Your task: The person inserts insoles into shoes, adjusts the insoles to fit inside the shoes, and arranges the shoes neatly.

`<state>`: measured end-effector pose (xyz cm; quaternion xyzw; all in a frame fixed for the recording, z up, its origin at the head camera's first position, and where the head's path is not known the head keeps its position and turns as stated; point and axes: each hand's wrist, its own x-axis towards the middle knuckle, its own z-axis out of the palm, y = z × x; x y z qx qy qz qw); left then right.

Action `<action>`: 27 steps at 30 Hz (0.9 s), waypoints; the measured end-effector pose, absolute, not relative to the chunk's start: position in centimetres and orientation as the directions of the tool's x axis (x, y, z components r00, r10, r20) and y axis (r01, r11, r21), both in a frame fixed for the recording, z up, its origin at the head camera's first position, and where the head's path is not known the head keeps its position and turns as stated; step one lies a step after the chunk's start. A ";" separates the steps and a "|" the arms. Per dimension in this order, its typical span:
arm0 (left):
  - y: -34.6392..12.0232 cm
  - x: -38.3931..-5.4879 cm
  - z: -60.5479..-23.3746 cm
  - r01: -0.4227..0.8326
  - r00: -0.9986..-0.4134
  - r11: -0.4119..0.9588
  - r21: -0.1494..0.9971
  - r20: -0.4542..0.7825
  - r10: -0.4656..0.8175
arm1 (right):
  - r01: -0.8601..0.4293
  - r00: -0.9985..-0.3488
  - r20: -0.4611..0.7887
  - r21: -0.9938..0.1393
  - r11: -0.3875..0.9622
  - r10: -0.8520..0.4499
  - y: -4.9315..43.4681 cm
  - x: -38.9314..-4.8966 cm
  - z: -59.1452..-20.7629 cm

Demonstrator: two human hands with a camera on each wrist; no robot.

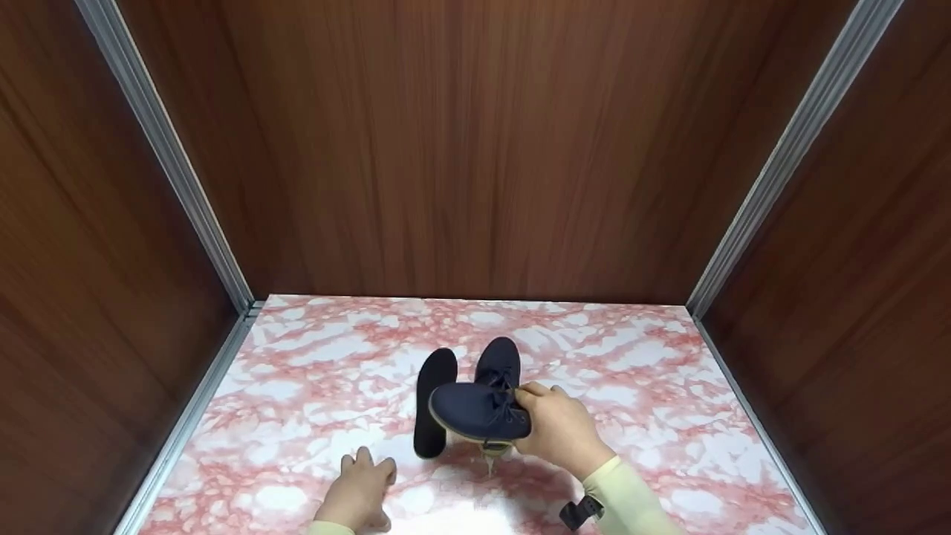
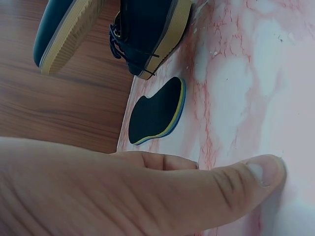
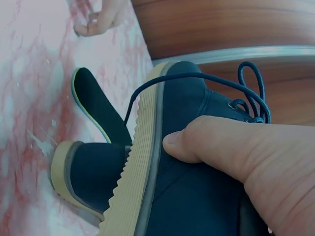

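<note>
My right hand [image 1: 557,427] grips a navy lace-up shoe [image 1: 475,410] near its heel, toe pointing left, raised over the table. In the right wrist view the thumb presses the shoe's side [image 3: 182,177], above a ridged tan sole. A second navy shoe [image 1: 499,358] stands on the table behind and below it, partly hidden. Left of the shoes lies a black insole [image 1: 431,401]; its yellow and blue edge shows in the left wrist view. My left hand [image 1: 355,490] is near the table's front, holding nothing, fingers loosely spread, closest to the insole.
The table [image 1: 297,416] has a red and white marbled top. Brown wood-grain panels [image 1: 461,148] enclose it at the back and both sides, with grey metal posts [image 1: 171,163] in the corners. A black band [image 1: 581,513] sits at my right wrist.
</note>
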<state>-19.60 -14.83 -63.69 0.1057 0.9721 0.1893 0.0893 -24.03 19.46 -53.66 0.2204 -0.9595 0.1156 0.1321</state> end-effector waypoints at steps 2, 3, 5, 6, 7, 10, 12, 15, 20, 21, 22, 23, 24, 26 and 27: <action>-14.9 -19.5 -63.7 0.176 -0.962 0.904 0.389 -0.128 0.242 | -0.445 -0.870 0.315 -0.171 0.879 -0.379 19.7 -24.1 -53.5; -14.9 -19.5 -63.7 0.178 -0.962 0.902 0.392 -0.125 0.244 | -0.438 -0.873 0.319 -0.176 0.882 -0.369 19.9 -24.2 -53.5; -14.9 -19.5 -63.7 0.181 -0.962 0.902 0.393 -0.121 0.246 | -0.423 -0.879 0.324 -0.190 0.886 -0.350 20.1 -24.3 -53.4; -14.9 -19.5 -63.7 0.180 -0.961 0.901 0.394 -0.124 0.246 | -0.412 -0.884 0.324 -0.198 0.889 -0.338 20.2 -24.3 -53.3; -14.9 -19.5 -63.7 0.179 -0.961 0.901 0.395 -0.126 0.247 | -0.402 -0.888 0.326 -0.205 0.892 -0.325 20.3 -24.4 -53.3; -14.9 -19.5 -63.7 0.176 -0.960 0.903 0.391 -0.134 0.245 | -0.368 -0.900 0.327 -0.216 0.905 -0.288 20.6 -24.5 -53.2; -14.9 -19.5 -63.8 0.173 -0.960 0.906 0.388 -0.139 0.243 | -0.345 -0.909 0.321 -0.227 0.911 -0.265 20.8 -24.6 -53.2; -14.9 -19.6 -63.9 0.165 -0.959 0.909 0.383 -0.152 0.239 | -0.316 -0.920 0.314 -0.245 0.917 -0.234 21.2 -24.8 -53.3; -14.9 -19.7 -64.0 0.151 -0.958 0.909 0.387 -0.170 0.231 | -0.269 -0.930 0.321 -0.256 0.929 -0.181 21.9 -25.0 -53.4; -14.9 -19.7 -64.0 0.150 -0.958 0.909 0.389 -0.172 0.231 | -0.259 -0.932 0.320 -0.260 0.930 -0.171 22.0 -25.0 -53.5; -14.9 -19.7 -64.0 0.150 -0.957 0.909 0.390 -0.172 0.232 | -0.248 -0.935 0.318 -0.265 0.932 -0.159 22.1 -25.0 -53.5; -14.9 -19.7 -63.9 0.151 -0.957 0.908 0.390 -0.173 0.233 | -0.237 -0.937 0.316 -0.272 0.933 -0.146 22.1 -25.1 -53.6; -14.9 -19.7 -63.9 0.150 -0.957 0.908 0.390 -0.174 0.233 | -0.223 -0.941 0.312 -0.281 0.933 -0.131 22.2 -25.1 -53.6; -15.0 -19.7 -63.9 0.148 -0.956 0.908 0.391 -0.178 0.232 | -0.197 -0.947 0.304 -0.301 0.933 -0.102 22.4 -25.1 -53.6; -15.0 -19.7 -64.0 0.145 -0.955 0.908 0.393 -0.184 0.232 | -0.183 -0.950 0.300 -0.311 0.933 -0.087 22.4 -25.1 -53.7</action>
